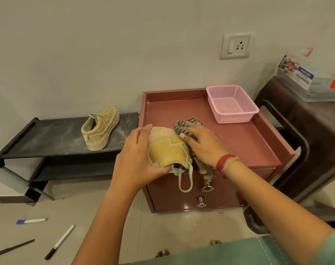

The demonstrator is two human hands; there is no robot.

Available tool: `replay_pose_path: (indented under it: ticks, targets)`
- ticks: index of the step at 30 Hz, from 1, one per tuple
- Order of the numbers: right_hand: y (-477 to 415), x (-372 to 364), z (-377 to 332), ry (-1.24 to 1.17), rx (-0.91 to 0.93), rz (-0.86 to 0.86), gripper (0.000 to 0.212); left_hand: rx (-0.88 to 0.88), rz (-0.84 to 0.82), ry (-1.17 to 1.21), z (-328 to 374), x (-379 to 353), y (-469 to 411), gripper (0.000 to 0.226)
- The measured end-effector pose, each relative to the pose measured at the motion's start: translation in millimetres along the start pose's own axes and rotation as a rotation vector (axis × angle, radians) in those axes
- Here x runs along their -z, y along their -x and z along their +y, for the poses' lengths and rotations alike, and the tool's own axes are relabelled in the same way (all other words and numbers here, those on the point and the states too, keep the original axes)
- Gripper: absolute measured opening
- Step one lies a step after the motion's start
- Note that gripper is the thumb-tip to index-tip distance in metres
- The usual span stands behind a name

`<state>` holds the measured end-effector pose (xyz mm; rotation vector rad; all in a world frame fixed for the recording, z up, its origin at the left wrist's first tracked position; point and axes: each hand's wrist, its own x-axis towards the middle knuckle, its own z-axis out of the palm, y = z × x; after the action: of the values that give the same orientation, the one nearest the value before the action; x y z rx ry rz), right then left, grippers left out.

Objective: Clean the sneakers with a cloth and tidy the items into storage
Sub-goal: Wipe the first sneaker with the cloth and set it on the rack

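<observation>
On the red cabinet (239, 138) the job looks about half done: the left hand (138, 159) grips one sneaker (168, 148), the right hand (203, 144) presses the cloth (184, 129) flat against it, the other sneaker (100, 129) waits dusty on the rack (48, 134), pens (60, 240) still litter the floor

three pens (60, 240) on the floor, wall socket (236, 46), dark chair (304, 119) beside the cabinet
</observation>
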<state>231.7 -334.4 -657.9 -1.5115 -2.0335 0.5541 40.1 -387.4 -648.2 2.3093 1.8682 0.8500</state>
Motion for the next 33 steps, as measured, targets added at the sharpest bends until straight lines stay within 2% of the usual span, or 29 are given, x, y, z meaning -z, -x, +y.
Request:
replay_pose_path:
  ticks: [3,5,10,13,15,18,20,24,26,28,29,31,33]
  targets:
    - [16.9,-13.3,-25.1,-0.263,0.235,-0.016,0.04,-0.022,0.013,0.01,2.1,-3.6,-1.2,0.105]
    - [20.9,-19.9,-24.7,-0.237,0.305,-0.052,0.039,-0.027,0.011,0.008,0.3,-4.9,-0.6,0.104]
    - [-2.9,-12.5,3.1,-0.059,0.026,0.039,0.043,0.022,-0.032,-0.036,-2.4,-4.0,0.9,0.109]
    - [12.9,-14.2,-10.4,-0.134,0.115,-0.047,0.04,0.016,-0.027,-0.037,-5.6,-4.3,0.5,0.107]
    - [17.9,-11.8,-7.7,-0.062,0.139,-0.056,0.04,0.029,-0.029,-0.034,-9.6,-3.4,0.0,0.106]
    - [2.4,-3.8,14.1,0.139,-0.031,0.017,0.042,0.067,-0.034,-0.014,-10.5,-2.1,-0.4,0.107]
    - [-3.6,-6.5,16.8,0.079,-0.065,0.036,0.042,0.08,-0.03,-0.016,-8.6,-3.6,-1.4,0.107]
    - [13.0,-23.4,-5.3,-0.113,0.107,-0.065,0.04,0.102,-0.068,-0.115,-8.3,-10.5,-0.2,0.111]
    - [14.4,-21.4,0.2,0.045,0.117,-0.037,0.04,0.121,-0.089,-0.146,-10.4,-11.6,1.8,0.111]
    - [5.0,-16.5,16.3,0.229,0.008,0.043,0.041,0.142,-0.099,-0.134,-12.4,-12.6,2.6,0.108]
    - [0.1,-14.7,21.9,0.242,-0.055,0.069,0.042,0.153,-0.107,-0.123,-12.6,-13.5,2.6,0.108]
    - [-5.9,-16.9,23.2,0.113,-0.112,0.073,0.042,0.175,-0.152,-0.124,-10.3,-16.0,1.6,0.108]
    - [-3.9,-26.3,12.3,0.008,-0.089,0.033,0.04,0.206,-0.223,-0.154,-7.4,-19.1,0.8,0.109]
